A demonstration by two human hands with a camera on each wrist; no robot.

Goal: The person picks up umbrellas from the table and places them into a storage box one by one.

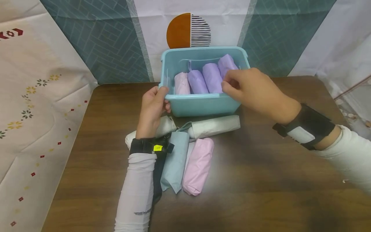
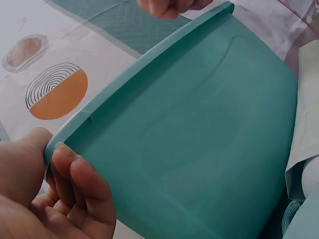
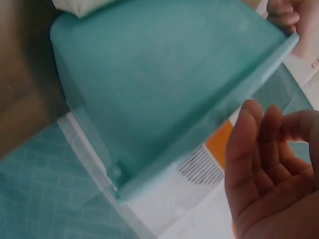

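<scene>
A light blue plastic bin (image 1: 203, 106) stands at the back of the table. Inside it lie a pale pink folded umbrella (image 1: 182, 83) and three purple folded umbrellas (image 1: 212, 78) side by side, one with a strap loop up. My left hand (image 1: 152, 108) grips the bin's rim at the front left corner, thumb over the edge, fingers outside, as the left wrist view also shows. Above the bin's front right side hovers my right hand (image 1: 255, 91). Its fingers (image 3: 244, 144) are loosely bent with nothing between them in the right wrist view.
In front of the bin lie a whitish umbrella (image 1: 215, 126), a light blue one (image 1: 175, 161) and a pink one (image 1: 198, 166). Another whitish umbrella (image 1: 166, 125) and a black item (image 1: 157, 183) are partly hidden under my left arm. A patterned cloth (image 1: 191, 6) hangs behind.
</scene>
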